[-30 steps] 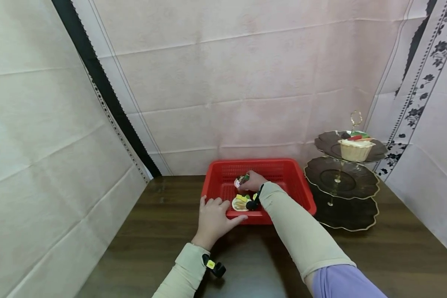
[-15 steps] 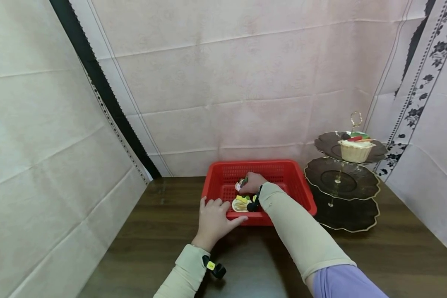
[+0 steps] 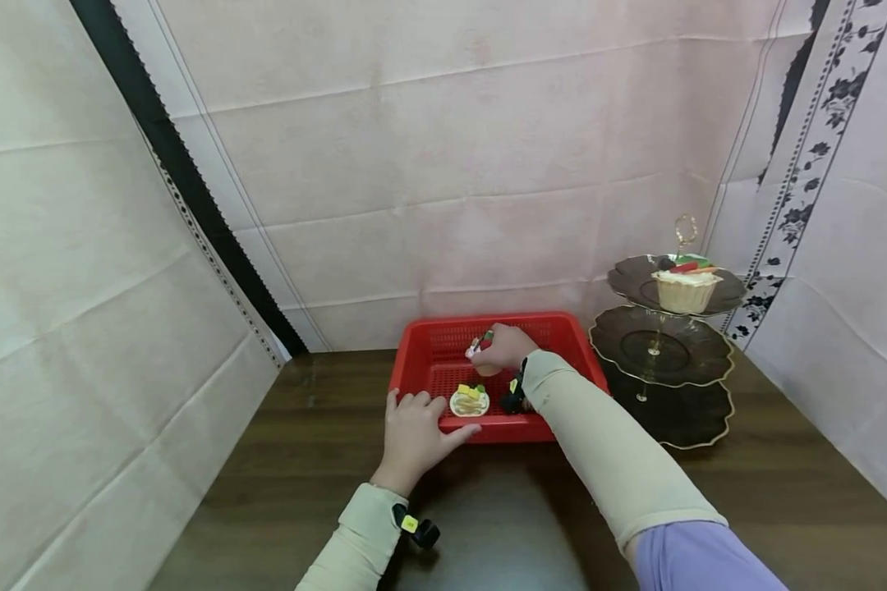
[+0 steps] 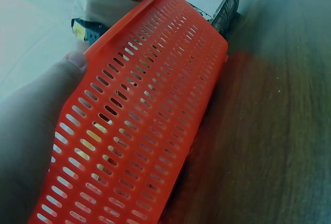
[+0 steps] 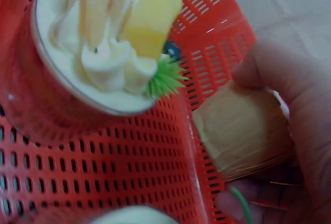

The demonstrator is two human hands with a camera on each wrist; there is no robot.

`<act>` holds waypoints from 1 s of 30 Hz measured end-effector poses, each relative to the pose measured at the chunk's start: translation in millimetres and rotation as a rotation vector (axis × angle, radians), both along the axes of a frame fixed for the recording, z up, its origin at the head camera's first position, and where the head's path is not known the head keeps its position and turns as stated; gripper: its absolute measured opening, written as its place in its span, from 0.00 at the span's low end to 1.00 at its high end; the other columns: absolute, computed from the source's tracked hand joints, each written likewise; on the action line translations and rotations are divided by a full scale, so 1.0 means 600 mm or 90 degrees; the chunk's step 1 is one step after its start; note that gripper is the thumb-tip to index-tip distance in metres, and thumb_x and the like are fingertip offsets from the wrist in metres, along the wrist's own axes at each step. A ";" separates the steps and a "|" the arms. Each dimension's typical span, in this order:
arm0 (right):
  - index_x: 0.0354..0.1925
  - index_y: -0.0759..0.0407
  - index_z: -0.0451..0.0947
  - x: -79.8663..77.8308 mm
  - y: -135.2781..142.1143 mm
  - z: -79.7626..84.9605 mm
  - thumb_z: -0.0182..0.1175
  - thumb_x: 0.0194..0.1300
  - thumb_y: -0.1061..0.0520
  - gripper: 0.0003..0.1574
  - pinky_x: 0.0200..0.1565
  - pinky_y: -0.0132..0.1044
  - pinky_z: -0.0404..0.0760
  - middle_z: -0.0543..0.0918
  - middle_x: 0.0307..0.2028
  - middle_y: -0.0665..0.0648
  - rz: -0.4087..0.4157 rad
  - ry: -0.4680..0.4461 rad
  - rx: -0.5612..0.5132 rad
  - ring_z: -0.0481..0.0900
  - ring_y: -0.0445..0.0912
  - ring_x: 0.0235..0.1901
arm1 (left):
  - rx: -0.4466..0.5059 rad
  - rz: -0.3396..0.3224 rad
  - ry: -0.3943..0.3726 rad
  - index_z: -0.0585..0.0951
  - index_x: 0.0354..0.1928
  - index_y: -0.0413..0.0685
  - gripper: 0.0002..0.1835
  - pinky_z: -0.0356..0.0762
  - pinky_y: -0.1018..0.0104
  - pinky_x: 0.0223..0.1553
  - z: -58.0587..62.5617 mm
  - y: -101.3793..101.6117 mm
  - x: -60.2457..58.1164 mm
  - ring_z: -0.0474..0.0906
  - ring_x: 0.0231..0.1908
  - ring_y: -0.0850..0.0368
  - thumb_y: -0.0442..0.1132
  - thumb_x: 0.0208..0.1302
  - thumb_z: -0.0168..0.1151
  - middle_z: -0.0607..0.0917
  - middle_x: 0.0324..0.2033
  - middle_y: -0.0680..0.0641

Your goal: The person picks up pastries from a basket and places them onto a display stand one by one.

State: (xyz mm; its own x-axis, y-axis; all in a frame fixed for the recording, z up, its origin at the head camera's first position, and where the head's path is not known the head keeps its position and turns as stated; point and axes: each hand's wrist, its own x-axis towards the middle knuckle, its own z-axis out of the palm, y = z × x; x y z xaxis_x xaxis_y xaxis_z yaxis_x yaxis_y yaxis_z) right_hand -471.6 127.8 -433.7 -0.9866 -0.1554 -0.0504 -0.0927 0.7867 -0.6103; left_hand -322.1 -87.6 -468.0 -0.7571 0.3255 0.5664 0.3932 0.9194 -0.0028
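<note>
In the head view my right hand (image 3: 506, 348) is over the red basket (image 3: 517, 318), gripping a cupcake by its side. Its beige paper wrapper (image 5: 243, 128) shows between thumb and fingers in the right wrist view, while most of its topping is hidden there. A dessert cup (image 3: 469, 400) with whipped cream, yellow fruit chunks and a green sprig stands inside the basket, near the front. My left hand (image 3: 414, 435) rests on the front left corner of the basket, fingers spread, thumb along the front rim.
A dark three-tier stand (image 3: 661, 345) with gold edges is right of the basket. On its top plate sits another cupcake (image 3: 683, 291). Another pale-topped dessert (image 5: 137, 216) shows at the bottom of the right wrist view. Pale cloth walls (image 3: 443, 180) surround the wooden table (image 3: 318, 460).
My right hand has risen and shifted right over the basket with the cupcake, uncovering more of the dessert cup. The left hand stays on the rim. The head view has turned slightly right.
</note>
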 end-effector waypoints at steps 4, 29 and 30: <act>0.58 0.60 0.71 0.015 0.004 0.017 0.74 0.51 0.37 0.45 0.45 0.46 0.83 0.82 0.43 0.57 0.004 0.018 -0.011 0.81 0.51 0.42 | 0.000 0.000 -0.012 0.87 0.40 0.55 0.35 0.67 0.32 0.62 -0.001 -0.002 0.001 0.82 0.40 0.50 0.78 0.55 0.58 0.87 0.37 0.50; 0.62 0.54 0.72 0.083 0.052 0.096 0.73 0.56 0.38 0.41 0.51 0.48 0.81 0.81 0.49 0.56 0.008 0.107 -0.105 0.80 0.52 0.47 | -0.001 -0.004 -0.005 0.87 0.42 0.53 0.38 0.66 0.31 0.62 0.002 0.000 0.001 0.81 0.41 0.48 0.79 0.55 0.56 0.86 0.38 0.48; 0.61 0.54 0.73 0.091 0.058 0.103 0.72 0.56 0.38 0.41 0.51 0.48 0.81 0.82 0.49 0.57 0.005 0.116 -0.101 0.80 0.52 0.48 | -0.003 -0.002 -0.006 0.87 0.42 0.53 0.38 0.65 0.31 0.62 0.001 -0.001 0.001 0.81 0.41 0.48 0.79 0.55 0.55 0.86 0.38 0.48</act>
